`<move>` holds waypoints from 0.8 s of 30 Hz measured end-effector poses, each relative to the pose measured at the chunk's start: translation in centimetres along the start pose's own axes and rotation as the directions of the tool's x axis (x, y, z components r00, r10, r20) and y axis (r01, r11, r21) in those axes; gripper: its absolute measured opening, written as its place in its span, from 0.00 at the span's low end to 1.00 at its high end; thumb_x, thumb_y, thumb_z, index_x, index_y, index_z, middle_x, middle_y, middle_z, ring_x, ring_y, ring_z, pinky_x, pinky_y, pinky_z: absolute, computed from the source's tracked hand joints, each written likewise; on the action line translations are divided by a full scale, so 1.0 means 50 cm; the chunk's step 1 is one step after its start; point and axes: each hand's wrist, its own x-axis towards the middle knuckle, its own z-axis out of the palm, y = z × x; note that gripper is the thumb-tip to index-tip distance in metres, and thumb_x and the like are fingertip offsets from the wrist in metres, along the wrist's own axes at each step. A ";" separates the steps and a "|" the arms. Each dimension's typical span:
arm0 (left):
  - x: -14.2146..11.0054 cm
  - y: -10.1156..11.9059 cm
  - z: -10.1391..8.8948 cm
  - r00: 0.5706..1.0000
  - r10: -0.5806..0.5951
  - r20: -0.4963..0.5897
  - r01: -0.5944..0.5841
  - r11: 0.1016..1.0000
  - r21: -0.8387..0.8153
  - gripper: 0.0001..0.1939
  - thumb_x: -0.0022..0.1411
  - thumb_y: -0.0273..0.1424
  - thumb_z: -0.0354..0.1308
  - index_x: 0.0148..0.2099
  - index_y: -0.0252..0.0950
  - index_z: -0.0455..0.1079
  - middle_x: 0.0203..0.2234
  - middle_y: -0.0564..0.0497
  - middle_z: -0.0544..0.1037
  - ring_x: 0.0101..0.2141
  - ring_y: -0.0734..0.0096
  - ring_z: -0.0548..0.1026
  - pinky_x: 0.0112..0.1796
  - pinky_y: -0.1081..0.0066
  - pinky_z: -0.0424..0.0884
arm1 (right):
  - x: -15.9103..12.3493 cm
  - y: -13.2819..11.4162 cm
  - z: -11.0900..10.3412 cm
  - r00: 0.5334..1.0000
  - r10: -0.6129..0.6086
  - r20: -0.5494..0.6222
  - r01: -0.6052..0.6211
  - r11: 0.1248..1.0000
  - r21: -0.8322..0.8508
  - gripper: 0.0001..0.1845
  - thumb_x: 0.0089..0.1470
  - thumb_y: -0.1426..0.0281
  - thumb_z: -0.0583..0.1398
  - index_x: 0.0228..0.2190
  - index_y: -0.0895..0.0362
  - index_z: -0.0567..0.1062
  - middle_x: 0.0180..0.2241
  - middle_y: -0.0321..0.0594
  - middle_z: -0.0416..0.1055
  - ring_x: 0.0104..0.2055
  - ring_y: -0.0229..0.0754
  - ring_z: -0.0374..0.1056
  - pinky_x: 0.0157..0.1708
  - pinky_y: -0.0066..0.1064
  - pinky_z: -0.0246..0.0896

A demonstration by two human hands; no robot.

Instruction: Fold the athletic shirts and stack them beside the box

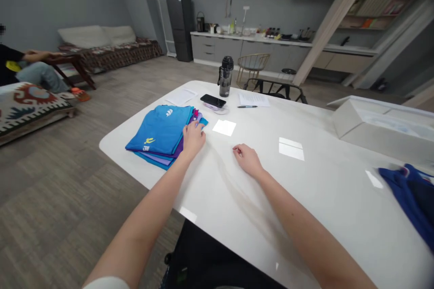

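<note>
A stack of folded T-shirts [159, 128] lies at the left end of the white table [217, 180]. The top one is bright blue with small white and yellow prints; purple, lilac and blue layers show beneath it. My left hand [194, 139] rests against the stack's right edge, fingers loosely bent and apart, gripping nothing that I can see. To its right, my right hand [248, 159] is low over the bare tabletop with its fingers curled together and nothing visible in them. A dark blue garment [410, 194] lies at the far right, partly cut off by the frame.
Behind the stack are a phone [213, 100], a dark water bottle [226, 76], papers [254, 100] and a pen [247, 106]. A white box [383, 131] stands at the right. Chairs [275, 86] are beyond the table; a person [37, 70] sits at far left.
</note>
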 end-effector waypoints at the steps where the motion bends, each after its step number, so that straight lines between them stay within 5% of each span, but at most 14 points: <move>1: 0.015 -0.032 -0.012 0.997 -0.068 -0.032 0.070 0.996 0.060 0.20 0.68 0.29 0.51 0.60 0.40 0.71 0.64 0.40 0.67 0.64 0.53 0.64 0.66 0.51 0.51 | -0.003 0.000 0.002 1.000 -0.018 -0.002 0.018 1.000 -0.025 0.11 0.64 0.66 0.55 0.39 0.54 0.77 0.37 0.41 0.75 0.39 0.44 0.70 0.43 0.34 0.60; 4: 0.050 -0.108 -0.021 0.965 -0.251 -0.079 0.261 0.952 0.159 0.27 0.70 0.36 0.48 0.68 0.33 0.62 0.69 0.34 0.60 0.68 0.46 0.56 0.66 0.43 0.45 | -0.032 0.034 -0.025 1.000 0.000 -0.010 0.000 1.000 -0.021 0.12 0.64 0.64 0.53 0.38 0.53 0.76 0.35 0.41 0.75 0.37 0.45 0.70 0.39 0.34 0.61; 7: 0.070 -0.143 -0.004 0.951 -0.299 -0.078 0.309 0.926 0.216 0.31 0.72 0.40 0.45 0.69 0.27 0.60 0.67 0.29 0.61 0.68 0.43 0.57 0.66 0.44 0.45 | -0.077 0.118 -0.098 0.992 0.127 -0.009 -0.127 0.986 -0.104 0.14 0.64 0.60 0.53 0.36 0.52 0.75 0.30 0.39 0.74 0.33 0.46 0.69 0.34 0.35 0.58; 12: 0.108 -0.137 0.009 0.927 -0.360 -0.105 0.375 0.891 0.255 0.22 0.69 0.37 0.49 0.56 0.33 0.74 0.57 0.33 0.73 0.59 0.41 0.68 0.62 0.45 0.54 | -0.160 0.297 -0.249 0.910 0.390 -0.139 -0.411 0.892 -0.186 0.17 0.58 0.52 0.57 0.29 0.51 0.72 0.23 0.37 0.71 0.27 0.47 0.67 0.30 0.36 0.56; 15: 0.138 -0.124 0.002 0.895 -0.429 -0.120 0.446 0.863 0.239 0.17 0.67 0.32 0.50 0.50 0.33 0.76 0.56 0.33 0.74 0.57 0.41 0.69 0.58 0.43 0.58 | -0.194 0.352 -0.296 0.890 0.440 -0.121 -0.447 0.894 -0.030 0.19 0.57 0.49 0.58 0.28 0.51 0.72 0.24 0.37 0.73 0.28 0.46 0.67 0.29 0.35 0.57; 20: 0.158 -0.063 0.005 0.892 -0.430 -0.139 0.448 0.882 0.148 0.13 0.69 0.32 0.50 0.47 0.34 0.74 0.49 0.39 0.78 0.54 0.47 0.72 0.61 0.39 0.53 | -0.195 0.356 -0.291 0.895 0.437 -0.088 -0.437 0.899 0.027 0.19 0.57 0.50 0.58 0.28 0.52 0.73 0.27 0.36 0.75 0.31 0.44 0.68 0.32 0.33 0.57; 24: 0.135 0.086 0.054 0.956 -0.242 -0.163 0.251 0.967 0.035 0.14 0.74 0.32 0.45 0.51 0.36 0.70 0.51 0.42 0.76 0.53 0.54 0.72 0.62 0.41 0.53 | -0.184 0.353 -0.286 0.887 0.452 -0.095 -0.457 0.888 -0.040 0.19 0.58 0.50 0.58 0.28 0.52 0.75 0.25 0.35 0.74 0.30 0.43 0.68 0.30 0.32 0.54</move>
